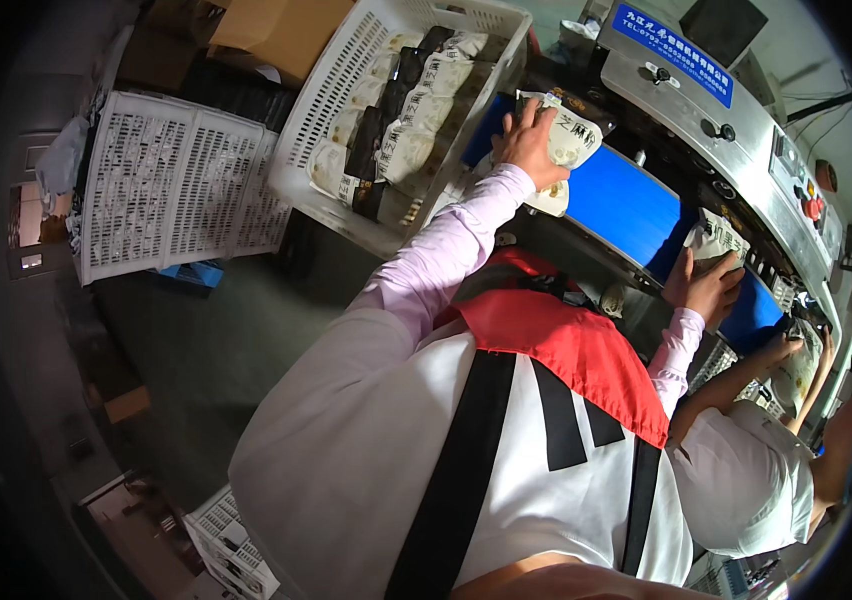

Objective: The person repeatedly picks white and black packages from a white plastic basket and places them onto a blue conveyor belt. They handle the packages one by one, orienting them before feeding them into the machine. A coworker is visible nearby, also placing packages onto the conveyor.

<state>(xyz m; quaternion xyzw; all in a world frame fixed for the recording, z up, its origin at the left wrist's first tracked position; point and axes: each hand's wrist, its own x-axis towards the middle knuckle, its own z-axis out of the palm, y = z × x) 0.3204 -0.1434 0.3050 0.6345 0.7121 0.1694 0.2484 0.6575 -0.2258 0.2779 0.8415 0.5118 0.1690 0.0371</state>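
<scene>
My left hand (531,148) grips a white printed pouch (576,138) at the left end of the blue conveyor belt (621,210). The pale lower part of a second pouch (550,200) shows beneath that hand, and its upper part is hidden. Farther right along the belt, my right hand (708,288) is closed on another white printed pouch (714,238), with its thumb on the left edge and its fingers across the lower front. Both pouches stand against the front of the metal machine (706,115).
A white plastic crate (296,130) with rows of pouches stands left of the belt. Beyond it are a cardboard box (281,35) and upright white crates (161,180). At right, a co-worker's hands (786,348) hold a pouch (796,368). A red button (812,208) is on the machine.
</scene>
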